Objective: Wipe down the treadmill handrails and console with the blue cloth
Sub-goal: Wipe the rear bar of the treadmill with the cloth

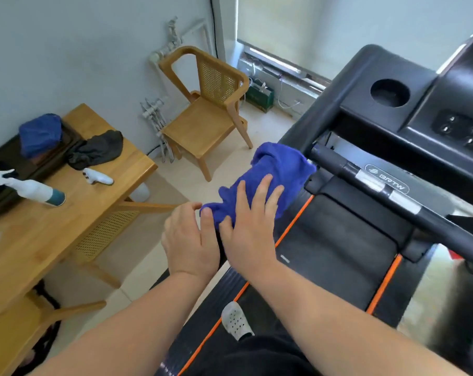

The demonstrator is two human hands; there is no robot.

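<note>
A: What stood around the work area, left to right?

B: A wooden table [75, 213] carried a white spray bottle [29, 188], a dark tray [18, 169], a blue bundle [40, 134] and a black cloth [97, 149]. A wooden chair [208, 109] stood beyond it, near the wall. The treadmill [365, 226] occupied the right.

A: Hand states?

B: The left hand [189, 240] lay loosely open, fingertips touching the edge of the blue cloth [270, 172]. The right hand [249, 226] pressed flat, fingers spread, on the cloth. The cloth was draped over the left handrail, which it and the hands mostly hid.

A: Any legible markings?

B: "BRTW" appeared below the crossbar [392, 196]. The console [425, 109] had a round cup holder [390, 93].

A: Surface and room?

B: Pale floor tiles [175, 180], grey wall, a window with a blind.
</note>
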